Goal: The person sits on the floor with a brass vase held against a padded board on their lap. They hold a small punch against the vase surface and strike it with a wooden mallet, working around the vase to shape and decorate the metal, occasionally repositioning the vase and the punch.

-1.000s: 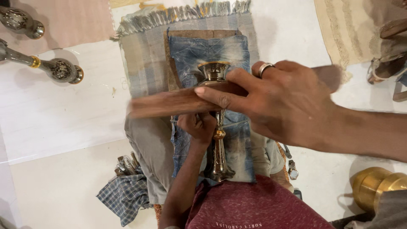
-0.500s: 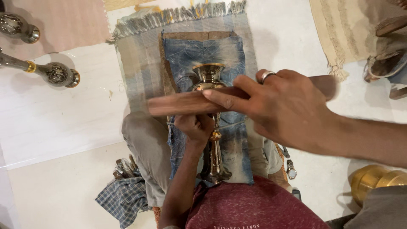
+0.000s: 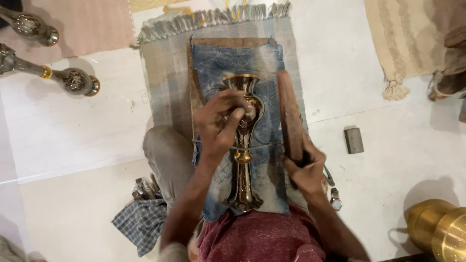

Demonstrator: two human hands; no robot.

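While the left hand (image 3: 221,121) pinches a small tool against the vase (image 3: 244,145) (tool mostly hidden), the right hand (image 3: 303,167) grips a mallet (image 3: 290,116) just beside it — both long axes run away from the body, over blue cloth (image 3: 218,63).

Left hand (image 3: 221,123) pressed on brass vase (image 3: 245,145) lying along blue cloth (image 3: 233,63); right hand (image 3: 306,170) gripping wooden stick (image 3: 290,116) just right of vase; grey block (image 3: 354,140) farther right.
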